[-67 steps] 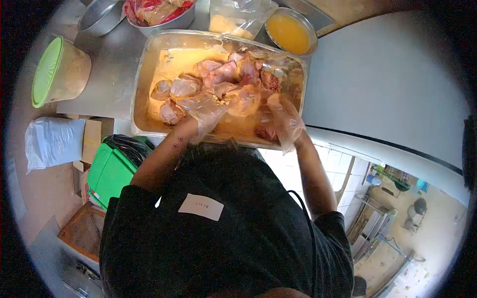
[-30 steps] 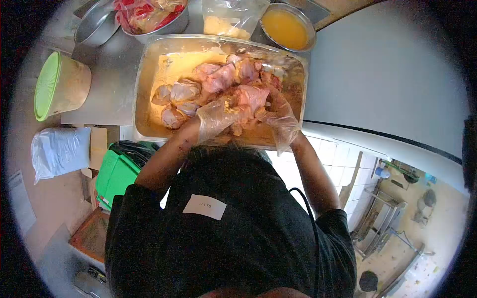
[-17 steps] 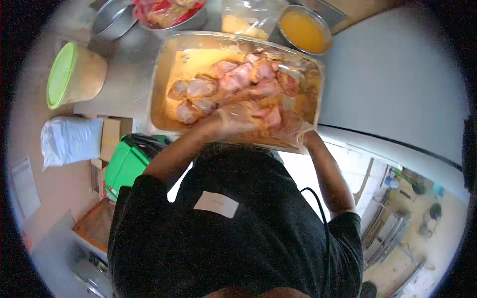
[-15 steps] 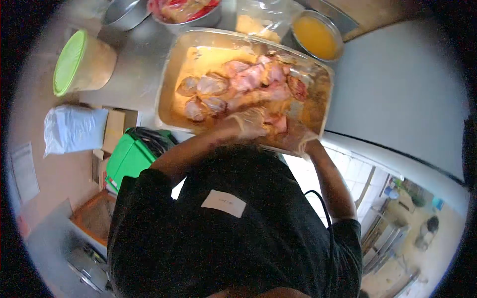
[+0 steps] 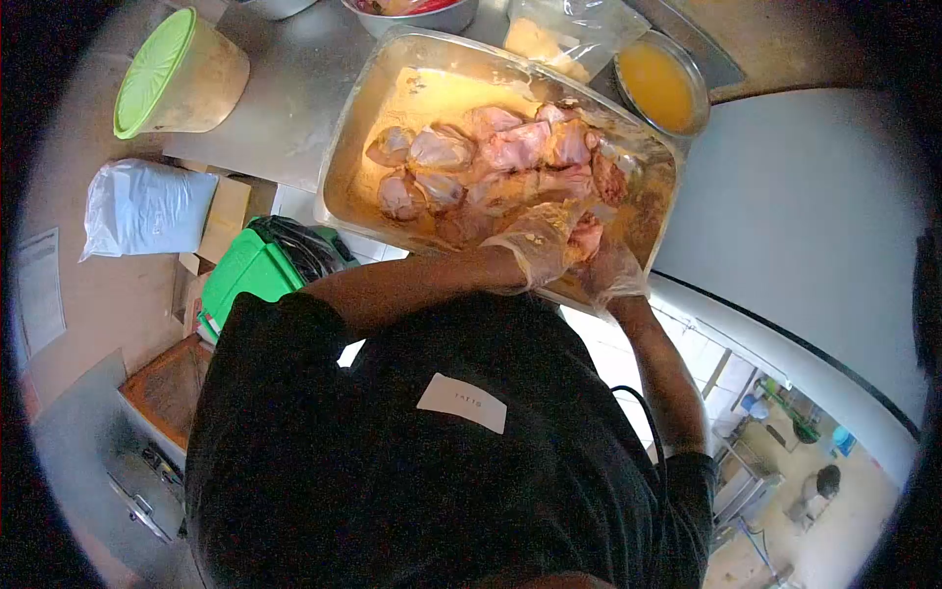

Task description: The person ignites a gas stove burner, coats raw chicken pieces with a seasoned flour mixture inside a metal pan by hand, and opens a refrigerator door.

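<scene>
Starting at the far left: a tub (image 5: 211,83) with a green lid (image 5: 155,74), tipped toward the left in this view, on the metal tabletop (image 5: 285,108). Just below in the view, a white bag (image 5: 149,211), then a green bin (image 5: 250,280) near the tray's lower left corner. Next up, the big metal tray (image 5: 491,53), set at a slant, with pale powder (image 5: 446,90) along the upper left and raw meat pieces (image 5: 515,147) spread through the middle, some in a tight cluster on the left.

Now for the left hand (image 5: 538,243): in a clear glove, forearm almost level across the tray's lower rim, wrist low, fingers pointing up and right into the meat. Looks partly curled in the grip, coated with crumbly yellow stuff, right up against a pink piece (image 5: 586,238). Can't tell how far closed, or whether actually pinching it.

Above that in the view, a clear plastic bag (image 5: 579,29) with yellowish powder inside, just beyond the upper rim.

Then the right hand (image 5: 613,270), also gloved: forearm steep from the lower right, wrist over the tray's lower right side, hand leaning in beside that same piece. Fingers mostly hidden, so can't tell the opening of this grip or any hold.

Last on the right, a round metal bowl (image 5: 705,113) of orange-yellow liquid (image 5: 655,86) by the tray's upper right corner.
</scene>
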